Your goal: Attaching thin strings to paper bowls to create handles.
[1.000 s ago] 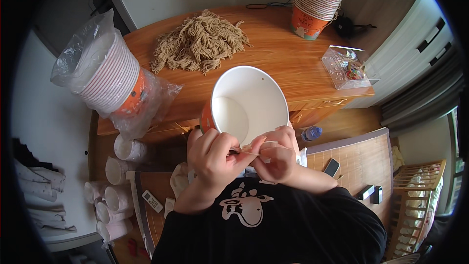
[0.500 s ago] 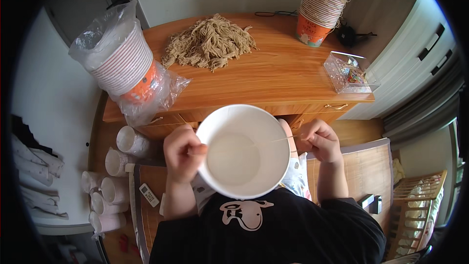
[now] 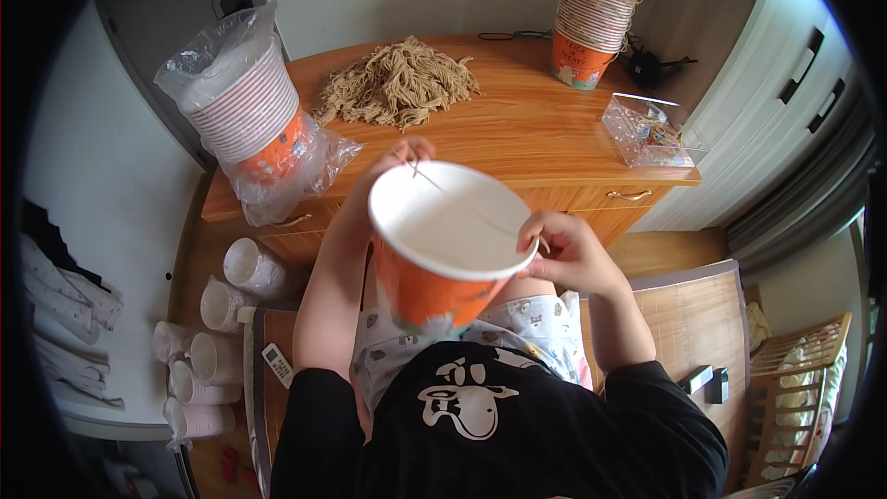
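A large paper bucket (image 3: 434,291), white inside with an orange printed outside, is tilted in front of my body over my lap. A thin tan string (image 3: 430,180) crosses its mouth, with a small loop over the far left rim. Beyond that rim my left hand (image 3: 403,155) has its fingers closed around the string; the bucket partly hides this hand. At the right rim, my right hand (image 3: 575,257) pinches the bucket's edge between thumb and fingers, and a short piece of string shows by the fingertips.
On the wooden desk (image 3: 517,148) lie a heap of tan strings (image 3: 402,83), a plastic-wrapped bucket stack (image 3: 249,111), another stack (image 3: 596,28) with strings, and a clear box (image 3: 651,134). Several white bins (image 3: 217,360) lie at left on the floor. A wooden crib (image 3: 795,397) stands right.
The bucket has turned and tilted, so its orange side now shows. My left hand has moved forward to the far rim; my right hand has come in to the right rim.
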`<action>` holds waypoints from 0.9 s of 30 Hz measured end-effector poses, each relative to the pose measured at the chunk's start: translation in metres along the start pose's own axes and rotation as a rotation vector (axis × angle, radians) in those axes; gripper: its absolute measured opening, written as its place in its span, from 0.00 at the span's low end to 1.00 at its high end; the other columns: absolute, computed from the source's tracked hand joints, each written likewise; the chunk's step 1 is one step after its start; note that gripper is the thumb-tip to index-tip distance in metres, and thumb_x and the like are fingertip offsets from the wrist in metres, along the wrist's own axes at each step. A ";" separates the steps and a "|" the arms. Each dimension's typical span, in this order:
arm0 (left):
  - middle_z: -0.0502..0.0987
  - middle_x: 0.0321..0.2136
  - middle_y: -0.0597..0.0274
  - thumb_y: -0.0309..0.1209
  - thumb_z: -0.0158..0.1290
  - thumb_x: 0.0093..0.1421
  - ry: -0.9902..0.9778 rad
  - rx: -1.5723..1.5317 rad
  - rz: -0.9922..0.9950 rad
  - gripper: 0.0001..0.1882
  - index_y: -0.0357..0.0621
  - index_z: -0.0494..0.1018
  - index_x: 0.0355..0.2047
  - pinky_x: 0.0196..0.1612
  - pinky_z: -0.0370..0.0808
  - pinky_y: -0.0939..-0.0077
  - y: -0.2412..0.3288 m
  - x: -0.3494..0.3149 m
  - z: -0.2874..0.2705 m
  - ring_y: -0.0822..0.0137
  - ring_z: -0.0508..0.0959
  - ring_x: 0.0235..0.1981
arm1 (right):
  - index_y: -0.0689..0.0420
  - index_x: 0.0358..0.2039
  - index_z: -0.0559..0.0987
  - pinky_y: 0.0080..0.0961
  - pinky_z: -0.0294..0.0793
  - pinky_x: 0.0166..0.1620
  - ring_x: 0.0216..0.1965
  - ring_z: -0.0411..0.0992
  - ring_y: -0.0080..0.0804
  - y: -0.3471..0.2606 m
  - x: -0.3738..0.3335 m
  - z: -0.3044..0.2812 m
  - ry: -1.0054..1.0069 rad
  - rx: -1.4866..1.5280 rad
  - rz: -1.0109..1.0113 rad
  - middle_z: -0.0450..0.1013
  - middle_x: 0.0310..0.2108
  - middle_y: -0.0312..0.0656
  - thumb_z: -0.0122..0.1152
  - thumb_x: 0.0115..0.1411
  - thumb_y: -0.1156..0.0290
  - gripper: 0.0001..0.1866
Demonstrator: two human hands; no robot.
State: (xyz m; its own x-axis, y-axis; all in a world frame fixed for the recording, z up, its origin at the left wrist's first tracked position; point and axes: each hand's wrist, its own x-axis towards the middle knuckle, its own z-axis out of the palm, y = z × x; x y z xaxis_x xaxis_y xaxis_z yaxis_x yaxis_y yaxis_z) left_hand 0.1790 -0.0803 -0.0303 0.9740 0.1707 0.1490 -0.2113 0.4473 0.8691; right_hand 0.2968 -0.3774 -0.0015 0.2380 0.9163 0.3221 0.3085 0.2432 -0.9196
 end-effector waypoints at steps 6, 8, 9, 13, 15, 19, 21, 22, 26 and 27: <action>0.74 0.45 0.68 0.35 0.53 0.65 0.518 0.240 0.372 0.19 0.45 0.70 0.55 0.48 0.70 0.79 -0.020 0.000 0.011 0.75 0.74 0.45 | 0.61 0.41 0.77 0.23 0.75 0.31 0.28 0.79 0.25 -0.023 0.028 0.012 0.423 -0.340 0.051 0.78 0.23 0.42 0.71 0.59 0.72 0.13; 0.69 0.34 0.73 0.30 0.53 0.65 0.559 0.315 0.522 0.09 0.45 0.71 0.44 0.39 0.64 0.85 -0.038 -0.013 0.022 0.80 0.66 0.34 | 0.62 0.40 0.76 0.18 0.75 0.32 0.27 0.79 0.22 -0.023 0.042 0.017 0.518 -0.689 0.046 0.79 0.23 0.41 0.70 0.60 0.76 0.11; 0.67 0.31 0.74 0.29 0.53 0.65 0.530 0.317 0.536 0.05 0.45 0.70 0.41 0.36 0.62 0.87 -0.049 -0.019 0.032 0.81 0.65 0.32 | 0.60 0.40 0.78 0.25 0.76 0.32 0.27 0.81 0.33 -0.015 0.047 0.015 0.549 -0.712 0.048 0.81 0.26 0.46 0.70 0.60 0.71 0.12; 0.72 0.31 0.70 0.28 0.52 0.69 0.308 0.317 0.327 0.03 0.41 0.72 0.40 0.33 0.69 0.84 -0.084 -0.037 0.058 0.78 0.71 0.31 | 0.55 0.41 0.77 0.39 0.79 0.33 0.31 0.82 0.46 0.000 0.064 0.019 0.559 -0.873 0.121 0.82 0.28 0.46 0.65 0.62 0.64 0.11; 0.73 0.31 0.71 0.30 0.54 0.69 0.239 0.298 0.128 0.06 0.40 0.73 0.41 0.37 0.68 0.86 -0.090 -0.041 0.061 0.81 0.71 0.33 | 0.56 0.40 0.77 0.40 0.79 0.33 0.31 0.82 0.47 0.007 0.069 0.022 0.600 -0.905 0.170 0.82 0.29 0.46 0.65 0.63 0.63 0.11; 0.79 0.37 0.69 0.33 0.50 0.72 0.069 0.203 0.084 0.11 0.39 0.79 0.44 0.42 0.69 0.84 -0.104 -0.044 0.064 0.80 0.74 0.38 | 0.56 0.44 0.76 0.40 0.79 0.32 0.31 0.81 0.48 0.017 0.077 0.029 0.612 -0.901 0.150 0.82 0.29 0.46 0.65 0.63 0.63 0.13; 0.79 0.37 0.67 0.35 0.47 0.74 0.056 0.141 0.025 0.15 0.37 0.78 0.47 0.42 0.71 0.83 -0.106 -0.042 0.066 0.78 0.75 0.38 | 0.57 0.51 0.74 0.37 0.79 0.34 0.31 0.82 0.45 0.013 0.079 0.035 0.600 -0.707 0.126 0.82 0.30 0.46 0.60 0.67 0.69 0.14; 0.79 0.37 0.65 0.38 0.43 0.76 0.041 0.085 -0.028 0.19 0.35 0.77 0.51 0.42 0.72 0.82 -0.108 -0.042 0.068 0.76 0.76 0.37 | 0.57 0.51 0.74 0.37 0.79 0.34 0.31 0.82 0.45 0.013 0.077 0.038 0.599 -0.709 0.132 0.82 0.30 0.46 0.60 0.67 0.69 0.14; 0.80 0.45 0.63 0.45 0.40 0.77 0.010 -0.243 -0.147 0.24 0.38 0.74 0.56 0.43 0.75 0.78 -0.111 -0.035 0.075 0.74 0.78 0.43 | 0.59 0.58 0.72 0.27 0.77 0.38 0.33 0.79 0.34 0.008 0.062 0.051 0.509 -0.265 -0.031 0.81 0.38 0.47 0.48 0.69 0.82 0.18; 0.80 0.45 0.63 0.45 0.40 0.77 0.009 -0.249 -0.151 0.24 0.38 0.74 0.56 0.43 0.75 0.78 -0.110 -0.033 0.081 0.74 0.78 0.43 | 0.58 0.55 0.76 0.29 0.75 0.45 0.38 0.78 0.34 0.019 0.056 0.051 0.498 -0.318 -0.103 0.81 0.39 0.45 0.51 0.67 0.82 0.16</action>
State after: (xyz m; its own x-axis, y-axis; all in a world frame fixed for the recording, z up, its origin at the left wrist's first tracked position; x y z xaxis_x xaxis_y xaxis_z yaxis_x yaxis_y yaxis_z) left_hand 0.1764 -0.2063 -0.0927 0.9954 0.0931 0.0217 -0.0787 0.6696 0.7386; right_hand 0.2690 -0.3052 -0.0121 0.5716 0.6147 0.5435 0.5953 0.1452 -0.7903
